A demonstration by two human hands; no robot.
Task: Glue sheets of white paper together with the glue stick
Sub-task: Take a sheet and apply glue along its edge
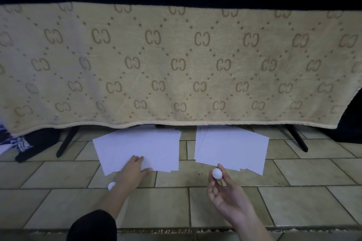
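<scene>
Currently, left hand [135, 166] presses flat on the 9-o'clock paper stack [141, 148]; right hand [223, 188] pinches the glue stick [217, 173]. Risk: loose sheets may skew.

On a tiled floor [195, 201], left hand [133, 170] rests flat on the left paper stack [148, 146]. Right hand [225, 191], right of that stack, grips a glue stick [217, 173] near the right paper stack [233, 146].
</scene>
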